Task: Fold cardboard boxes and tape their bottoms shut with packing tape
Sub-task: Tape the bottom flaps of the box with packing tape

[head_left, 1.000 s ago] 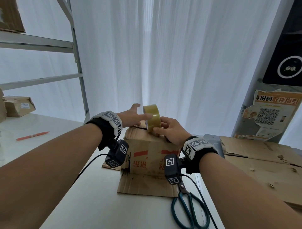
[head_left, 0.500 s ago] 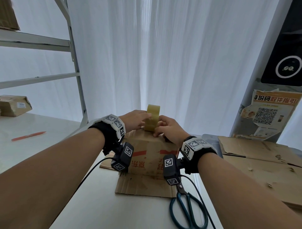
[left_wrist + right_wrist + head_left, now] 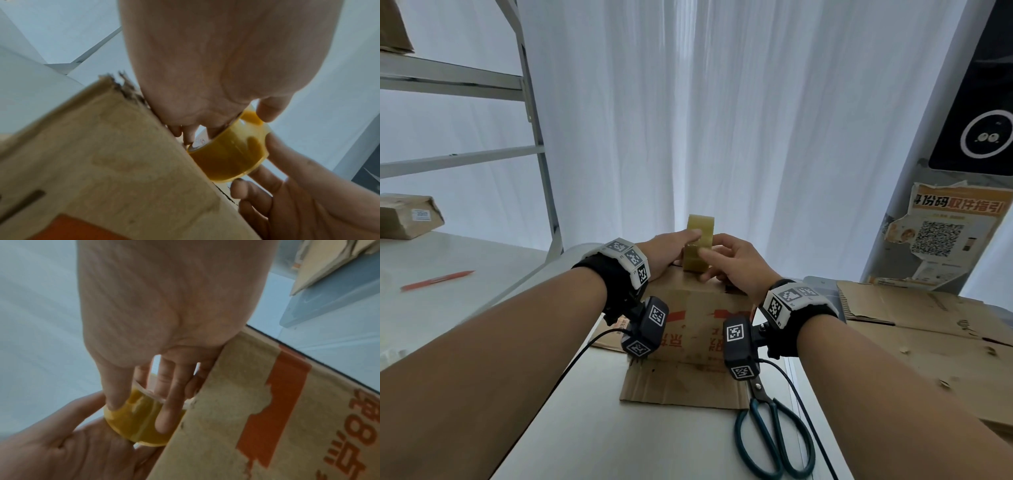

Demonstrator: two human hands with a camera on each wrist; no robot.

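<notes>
A yellowish roll of packing tape stands on edge on top of the folded cardboard box with red print. My left hand grips the roll from the left, fingers in its core and thumb on the outer face. My right hand pinches the roll from the right, its thumb pressed on the tape surface. The wrist views show the roll held between both hands at the box's top edge. A loose tape end is not visible.
Teal-handled scissors lie on the white table at the box's front right. Flattened cardboard is stacked on the right. An orange pen and a brown parcel lie on the left, beside a metal shelf frame.
The roll has come down onto the box top. My left hand has closed around it, and my right thumb has moved onto its outer face.
</notes>
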